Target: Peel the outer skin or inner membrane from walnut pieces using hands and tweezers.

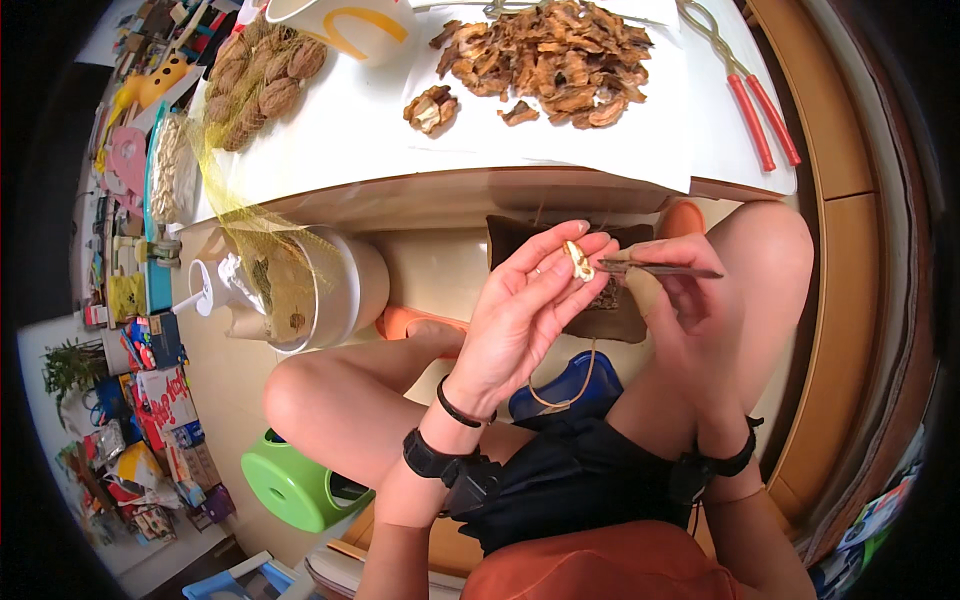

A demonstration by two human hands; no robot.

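My left hand (530,310) pinches a pale walnut piece (578,262) in its fingertips, above my lap. My right hand (680,310) grips a thin dark metal tool (690,270) whose tip reaches the walnut piece. Below both hands an open brown bag (515,240) holds small bits. On the white-covered table (350,140) lie a heap of brown flakes or pieces (545,65), a separate walnut piece (430,110) and a yellow mesh bag of whole walnuts (260,90).
A red-handled cracker (755,120) and a white cup (350,20) sit on the table. A lined white bin (355,290) stands at left, with a green stool (295,480) below it. A blue plastic item (560,380) lies between my legs. A cluttered shelf (140,420) runs along the left.
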